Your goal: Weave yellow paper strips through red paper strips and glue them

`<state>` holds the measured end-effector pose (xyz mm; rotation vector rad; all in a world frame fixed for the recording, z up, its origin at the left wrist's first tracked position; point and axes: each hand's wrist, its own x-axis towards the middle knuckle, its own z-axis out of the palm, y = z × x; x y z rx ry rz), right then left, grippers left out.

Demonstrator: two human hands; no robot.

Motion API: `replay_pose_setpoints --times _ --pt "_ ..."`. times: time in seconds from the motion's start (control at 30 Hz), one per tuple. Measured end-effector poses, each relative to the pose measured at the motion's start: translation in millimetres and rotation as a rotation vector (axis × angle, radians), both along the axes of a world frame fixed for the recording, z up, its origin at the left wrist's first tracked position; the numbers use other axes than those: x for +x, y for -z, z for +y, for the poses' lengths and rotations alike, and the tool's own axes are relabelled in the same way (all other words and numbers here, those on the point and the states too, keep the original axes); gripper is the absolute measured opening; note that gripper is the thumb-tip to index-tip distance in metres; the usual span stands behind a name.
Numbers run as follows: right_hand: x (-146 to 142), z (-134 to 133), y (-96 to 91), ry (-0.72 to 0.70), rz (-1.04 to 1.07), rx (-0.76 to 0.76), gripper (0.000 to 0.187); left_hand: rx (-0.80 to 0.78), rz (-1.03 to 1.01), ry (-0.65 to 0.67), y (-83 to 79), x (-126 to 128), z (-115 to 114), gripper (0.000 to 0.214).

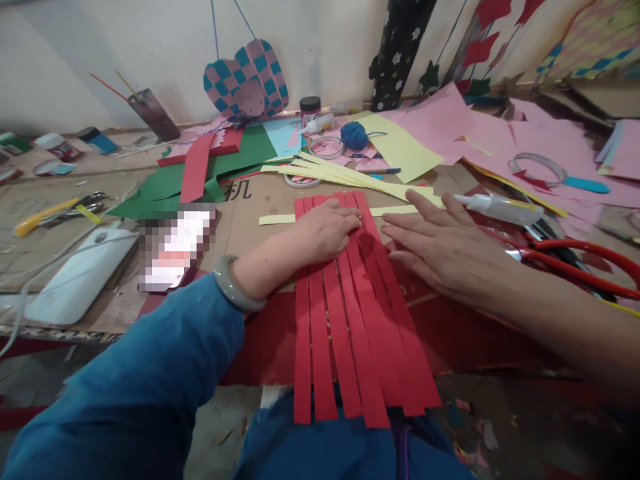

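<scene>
Several long red paper strips (350, 320) lie side by side on the table and hang over its near edge. My left hand (325, 230) rests curled on the upper part of the strips, fingers bent and pressing them down. My right hand (440, 237) lies flat with fingers stretched out, partly on the right strips. A pale yellow strip (277, 219) runs crosswise under the red strips' upper part, coming out near my right fingertips.
Red-handled scissors (580, 263) and a glue bottle (500, 208) lie right of my right hand. More yellow strips (330, 175), green and red paper (200, 167), pink sheets (500, 133), a blue yarn ball (354, 135), tape rolls and a woven paper heart (247, 77) fill the back. A white device (85, 273) sits left.
</scene>
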<state>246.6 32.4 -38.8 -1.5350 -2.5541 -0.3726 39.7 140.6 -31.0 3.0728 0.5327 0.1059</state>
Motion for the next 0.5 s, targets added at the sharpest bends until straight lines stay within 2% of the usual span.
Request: replay_pose_setpoints --times 0.23,0.5 --pt "-2 38 5.3 0.046 0.02 -0.145 0.048 0.068 0.043 -0.024 2.0 2 0 0.031" --pt "-7 45 9.3 0.1 0.011 -0.201 0.047 0.024 0.027 -0.024 -0.7 1 -2 0.034"
